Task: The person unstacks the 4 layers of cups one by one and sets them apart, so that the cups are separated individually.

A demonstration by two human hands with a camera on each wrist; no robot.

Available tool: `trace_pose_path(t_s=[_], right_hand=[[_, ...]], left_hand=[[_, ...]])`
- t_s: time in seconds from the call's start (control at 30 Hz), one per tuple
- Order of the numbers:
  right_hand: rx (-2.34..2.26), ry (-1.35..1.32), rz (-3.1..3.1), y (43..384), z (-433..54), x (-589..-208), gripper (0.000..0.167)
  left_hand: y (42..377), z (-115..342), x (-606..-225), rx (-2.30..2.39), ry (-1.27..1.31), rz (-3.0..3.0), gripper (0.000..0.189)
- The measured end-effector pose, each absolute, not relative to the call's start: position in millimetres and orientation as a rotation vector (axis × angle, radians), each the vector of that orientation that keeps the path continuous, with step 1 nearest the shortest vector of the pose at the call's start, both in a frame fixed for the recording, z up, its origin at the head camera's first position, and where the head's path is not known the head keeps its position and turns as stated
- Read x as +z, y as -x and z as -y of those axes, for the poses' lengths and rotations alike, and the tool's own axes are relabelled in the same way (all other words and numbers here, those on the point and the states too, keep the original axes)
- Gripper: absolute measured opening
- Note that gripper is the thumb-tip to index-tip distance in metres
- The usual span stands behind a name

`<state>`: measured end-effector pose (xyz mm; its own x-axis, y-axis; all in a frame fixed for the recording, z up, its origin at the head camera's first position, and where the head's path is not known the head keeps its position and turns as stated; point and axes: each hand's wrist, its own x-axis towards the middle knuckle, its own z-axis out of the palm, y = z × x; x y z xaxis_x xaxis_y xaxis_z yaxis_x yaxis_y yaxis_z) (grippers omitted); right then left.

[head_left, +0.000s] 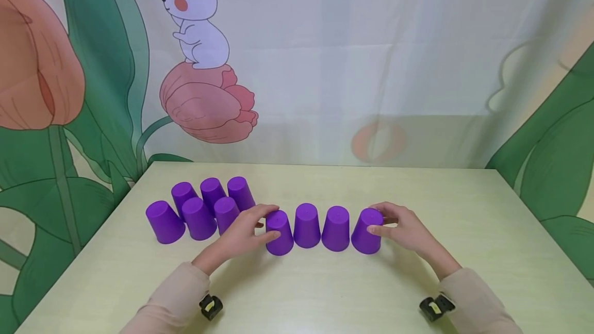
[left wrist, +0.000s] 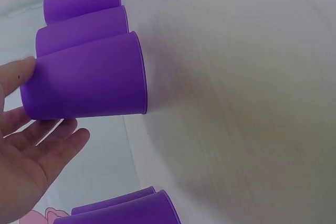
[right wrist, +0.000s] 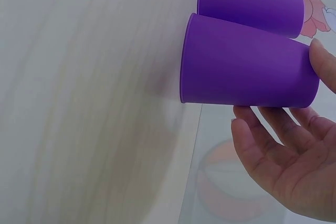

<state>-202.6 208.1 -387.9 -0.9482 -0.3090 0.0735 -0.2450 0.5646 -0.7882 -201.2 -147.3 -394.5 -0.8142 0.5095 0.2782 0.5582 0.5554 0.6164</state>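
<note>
Several purple plastic cups stand upside down in a row across the middle of the table. My left hand (head_left: 246, 228) grips the leftmost cup (head_left: 280, 236) of that row, thumb near its top and fingers along its outer side. At the other end, my right hand (head_left: 401, 226) holds the rightmost cup (head_left: 366, 233) between thumb and fingers. Between them stand two more cups, the inner left cup (head_left: 307, 226) and the inner right cup (head_left: 335, 228). In the right wrist view, the gripped cup (right wrist: 247, 64) shows its rim against the tabletop.
To the left, a group of upside-down purple cups (head_left: 198, 219) stands in two close rows, partly behind my left hand. The pale wooden table (head_left: 325, 293) ends at a printed curtain (head_left: 315, 66) behind. Black wrist devices (head_left: 211, 306) hang at both sleeves.
</note>
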Motion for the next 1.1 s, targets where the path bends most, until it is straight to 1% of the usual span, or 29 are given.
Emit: trace_pose_path(t_s=[0.17, 0.53, 0.8, 1.1], right_hand=[[-1.343, 0.482, -2.719, 203.3, -208.0, -388.3, 0.042], [-1.351, 0.497, -2.715, 203.1, -208.6, -388.1, 0.042], [-1.354, 0.490, -2.706, 204.4, -208.7, -388.6, 0.043], [-1.352, 0.500, -2.704, 204.2, -208.9, -388.6, 0.043]], left_hand=[[201.6, 146.4, -395.7, -1.093, 0.945, 2.690, 0.047], [190.3, 155.3, -382.0, -1.096, 0.912, 2.656, 0.047], [183.4, 169.5, -379.3, -1.103, 0.853, 2.639, 0.047], [169.8, 195.2, -382.0, -1.079, 0.804, 2.587, 0.047]])
